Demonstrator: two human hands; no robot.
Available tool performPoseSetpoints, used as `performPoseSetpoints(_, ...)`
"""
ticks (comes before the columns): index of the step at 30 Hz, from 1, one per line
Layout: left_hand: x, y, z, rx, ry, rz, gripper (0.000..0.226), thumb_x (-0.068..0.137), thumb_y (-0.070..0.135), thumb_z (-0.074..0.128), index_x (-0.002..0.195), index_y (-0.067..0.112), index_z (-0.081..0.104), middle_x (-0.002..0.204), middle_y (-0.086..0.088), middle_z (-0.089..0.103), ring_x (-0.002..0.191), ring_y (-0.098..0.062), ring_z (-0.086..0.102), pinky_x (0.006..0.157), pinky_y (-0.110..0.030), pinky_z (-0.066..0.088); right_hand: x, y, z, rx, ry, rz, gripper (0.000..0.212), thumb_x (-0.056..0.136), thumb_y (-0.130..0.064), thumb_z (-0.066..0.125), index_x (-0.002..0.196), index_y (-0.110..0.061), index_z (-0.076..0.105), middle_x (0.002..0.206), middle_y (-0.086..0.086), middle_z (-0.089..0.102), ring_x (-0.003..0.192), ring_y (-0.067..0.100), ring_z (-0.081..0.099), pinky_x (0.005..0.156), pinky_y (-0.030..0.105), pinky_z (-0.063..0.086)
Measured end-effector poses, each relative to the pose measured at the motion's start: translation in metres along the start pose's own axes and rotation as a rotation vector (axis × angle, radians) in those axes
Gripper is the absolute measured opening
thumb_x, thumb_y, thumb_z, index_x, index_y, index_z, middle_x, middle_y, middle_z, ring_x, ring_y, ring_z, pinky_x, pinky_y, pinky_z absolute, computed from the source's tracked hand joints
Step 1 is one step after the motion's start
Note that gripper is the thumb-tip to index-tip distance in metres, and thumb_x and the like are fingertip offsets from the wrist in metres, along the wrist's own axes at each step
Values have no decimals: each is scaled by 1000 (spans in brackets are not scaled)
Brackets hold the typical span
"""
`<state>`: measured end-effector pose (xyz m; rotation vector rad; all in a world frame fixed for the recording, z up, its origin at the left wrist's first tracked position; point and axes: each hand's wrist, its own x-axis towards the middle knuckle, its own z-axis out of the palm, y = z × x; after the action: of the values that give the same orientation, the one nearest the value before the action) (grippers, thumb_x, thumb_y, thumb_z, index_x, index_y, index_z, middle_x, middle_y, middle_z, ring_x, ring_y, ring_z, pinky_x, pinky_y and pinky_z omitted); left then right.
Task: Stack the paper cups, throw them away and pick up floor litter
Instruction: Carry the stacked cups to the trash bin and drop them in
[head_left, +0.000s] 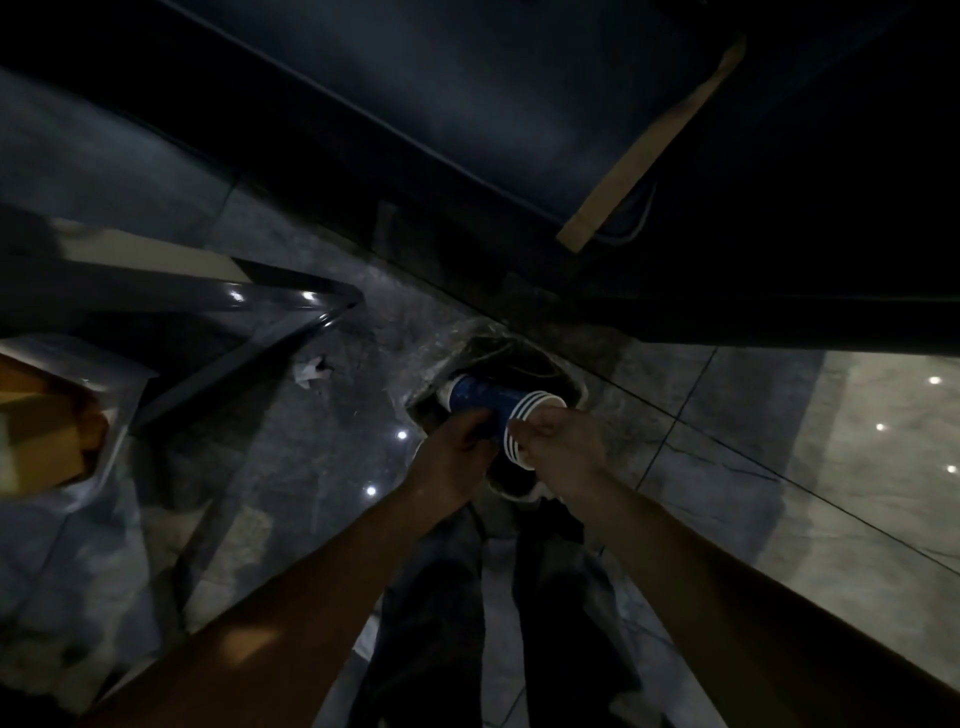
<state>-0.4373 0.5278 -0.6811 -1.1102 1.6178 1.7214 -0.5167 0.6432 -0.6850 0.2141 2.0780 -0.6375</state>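
A stack of blue paper cups with white rims (493, 402) lies on its side in both my hands, held right over the mouth of a dark, plastic-lined trash bin (519, 353) on the floor. My left hand (460, 452) grips the blue body of the stack. My right hand (563, 439) is closed around the rim end. A small crumpled white scrap of litter (310, 370) lies on the dark tiled floor left of the bin. The scene is dim.
A dark table top with a tan strip (649, 150) hangs over the bin from the upper right. A glossy dark table edge (291, 317) juts in from the left, with a brown box in plastic (47, 431) at the far left. My legs stand below the bin.
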Motion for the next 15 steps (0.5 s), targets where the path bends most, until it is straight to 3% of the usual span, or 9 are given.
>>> performPoseSetpoints(2,6,-3,3,-39,-12,3,34,95,-3,49,129,-3,56,118,-11,61,95,-15,62,87,-17,52,12,5,7,-28,16,11,31,74,-53,65,51,-34,59,80,7,70,81,31,69,77,40,58)
performPoseSetpoints(5,10,-7,4,0,-40,5,28,94,3,51,116,13,65,118,-14,67,112,-29,63,104,-43,48,20,3,11,5,-27,27,17,84,-39,67,72,-29,70,92,9,75,87,29,71,77,35,58)
performPoseSetpoints(7,16,-8,6,-35,-34,-24,26,94,7,53,101,29,66,109,-7,68,107,-26,64,102,-43,49,24,6,15,-6,-36,62,12,83,-40,66,86,-32,74,102,8,74,92,29,70,80,32,57)
performPoseSetpoints(9,19,-7,9,-73,-11,-61,31,96,4,52,94,32,63,100,0,68,96,-19,63,97,-39,49,25,9,16,-32,-11,84,10,76,-44,66,77,-53,70,108,4,72,95,30,69,86,38,58)
performPoseSetpoints(10,19,-6,10,-87,-6,-62,33,96,1,51,92,31,63,95,4,67,91,-14,62,94,-36,49,24,10,16,-10,-20,80,15,78,-39,68,72,-53,70,108,4,73,97,29,69,89,39,58)
performPoseSetpoints(12,19,-5,11,-133,8,-75,34,95,-4,50,92,27,64,93,5,67,90,-14,62,92,-33,49,21,11,12,69,-65,57,19,85,-19,69,86,-35,77,108,6,75,104,27,69,94,37,56)
performPoseSetpoints(15,17,-8,11,-163,39,-117,27,95,-2,52,116,8,66,110,-10,68,105,-28,63,91,-35,51,17,11,3,10,-118,-10,25,90,-5,58,108,-12,74,113,13,73,110,29,66,100,39,51)
